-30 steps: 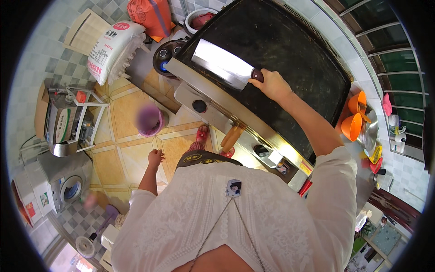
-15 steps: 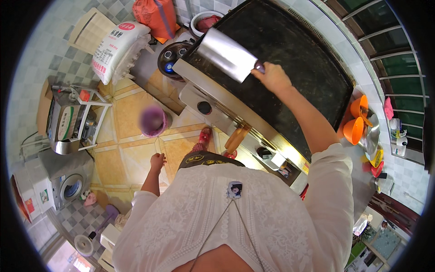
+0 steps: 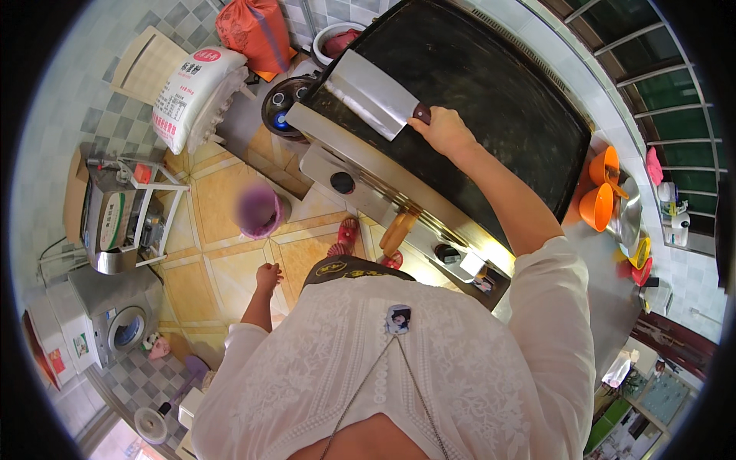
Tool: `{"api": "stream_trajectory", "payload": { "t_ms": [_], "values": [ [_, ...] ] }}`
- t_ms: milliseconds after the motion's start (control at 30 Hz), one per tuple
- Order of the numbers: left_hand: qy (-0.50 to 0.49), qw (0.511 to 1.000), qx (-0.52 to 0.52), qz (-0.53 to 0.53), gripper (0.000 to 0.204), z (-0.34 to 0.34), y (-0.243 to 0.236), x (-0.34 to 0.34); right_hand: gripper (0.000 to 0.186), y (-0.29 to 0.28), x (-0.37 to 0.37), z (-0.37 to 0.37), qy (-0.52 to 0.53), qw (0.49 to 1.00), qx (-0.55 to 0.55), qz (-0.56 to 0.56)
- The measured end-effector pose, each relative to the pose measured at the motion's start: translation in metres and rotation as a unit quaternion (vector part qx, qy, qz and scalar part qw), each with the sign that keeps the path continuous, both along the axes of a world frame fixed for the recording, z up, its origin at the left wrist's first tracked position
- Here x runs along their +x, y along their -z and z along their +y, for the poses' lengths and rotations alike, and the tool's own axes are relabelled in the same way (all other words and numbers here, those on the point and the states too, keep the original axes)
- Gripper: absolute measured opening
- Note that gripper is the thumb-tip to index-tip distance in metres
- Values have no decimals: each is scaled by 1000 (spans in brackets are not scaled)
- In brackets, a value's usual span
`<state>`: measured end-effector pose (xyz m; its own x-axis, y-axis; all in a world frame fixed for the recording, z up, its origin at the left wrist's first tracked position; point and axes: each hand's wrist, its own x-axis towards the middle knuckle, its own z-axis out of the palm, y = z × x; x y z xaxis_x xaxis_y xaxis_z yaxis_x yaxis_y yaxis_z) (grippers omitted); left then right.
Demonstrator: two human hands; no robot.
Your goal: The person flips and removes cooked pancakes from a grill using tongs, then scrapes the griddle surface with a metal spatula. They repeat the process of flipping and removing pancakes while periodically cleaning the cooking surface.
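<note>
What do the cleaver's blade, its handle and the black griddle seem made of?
Blade: probably steel, smooth, by its silvery sheen. Handle: dark brown, perhaps wood or plastic; the right hand covers part of it. Griddle: likely iron or steel, mostly dull, by its blackened, marked surface.

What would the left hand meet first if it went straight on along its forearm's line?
Probably the purple bin, ahead of the left hand in the picture. Depth is unclear: the bin stands on the floor, so the hand might pass above it.

Broad steel cleaver (image 3: 372, 93) — dark handle rightward, blade aslant — over the left end of a large black griddle (image 3: 491, 100).
</note>
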<state>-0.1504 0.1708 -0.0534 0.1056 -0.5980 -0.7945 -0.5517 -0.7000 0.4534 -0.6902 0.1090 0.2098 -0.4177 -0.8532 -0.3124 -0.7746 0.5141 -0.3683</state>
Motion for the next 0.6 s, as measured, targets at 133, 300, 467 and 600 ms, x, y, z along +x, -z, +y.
{"api": "stream_trajectory", "payload": {
  "t_ms": [133, 300, 467, 600],
  "values": [
    [13, 999, -28, 18, 21, -16, -9, -9, 47, 0, 8, 1, -25, 1000, 8, 1],
    [19, 998, -42, 29, 22, -22, -13, -12, 46, -5, -1, 4, -58, 998, -7, 20],
    [6, 999, -29, 18, 22, -10, -11, -5, 48, -2, -17, -5, 19, 1000, -17, 8],
    [0, 1000, 13, -5, 18, 6, -5, 7, 48, 7, -2, 0, -2, 1000, -19, 16]
  ]
}}
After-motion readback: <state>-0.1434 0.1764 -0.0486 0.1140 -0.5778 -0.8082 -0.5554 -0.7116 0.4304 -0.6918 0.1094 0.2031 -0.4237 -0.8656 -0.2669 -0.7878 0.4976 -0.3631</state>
